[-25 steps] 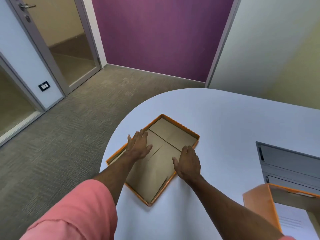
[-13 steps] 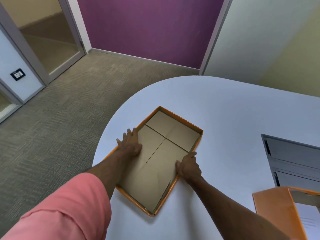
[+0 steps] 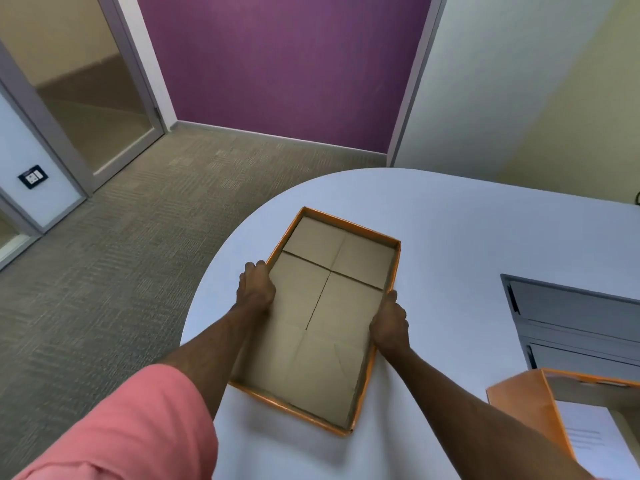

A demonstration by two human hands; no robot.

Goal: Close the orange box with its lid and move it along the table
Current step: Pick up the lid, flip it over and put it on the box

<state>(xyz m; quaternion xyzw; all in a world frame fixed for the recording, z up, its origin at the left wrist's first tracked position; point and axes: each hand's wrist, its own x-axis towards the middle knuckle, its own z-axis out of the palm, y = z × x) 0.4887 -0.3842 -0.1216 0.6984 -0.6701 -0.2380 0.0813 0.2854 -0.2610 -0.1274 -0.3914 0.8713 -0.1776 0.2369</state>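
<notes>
The orange lid (image 3: 322,341) lies open side up on the white table (image 3: 450,230), showing its brown cardboard inside. My left hand (image 3: 255,289) is closed on its left long rim, and my right hand (image 3: 389,322) is closed on its right long rim. I cannot tell whether the lid rests on the table or is slightly raised. The orange box (image 3: 516,407) stands open at the lower right, partly cut off by the frame edge. A white sheet of paper (image 3: 585,434) lies inside it.
A grey flat case or tray (image 3: 571,317) lies on the table's right side, just behind the box. The table's rounded edge (image 3: 221,258) runs close to the lid's left side, with carpet floor (image 3: 104,289) beyond it.
My hands went from lying flat inside the lid to gripping its two long rims. The lid has turned so that its long side points away from me.
</notes>
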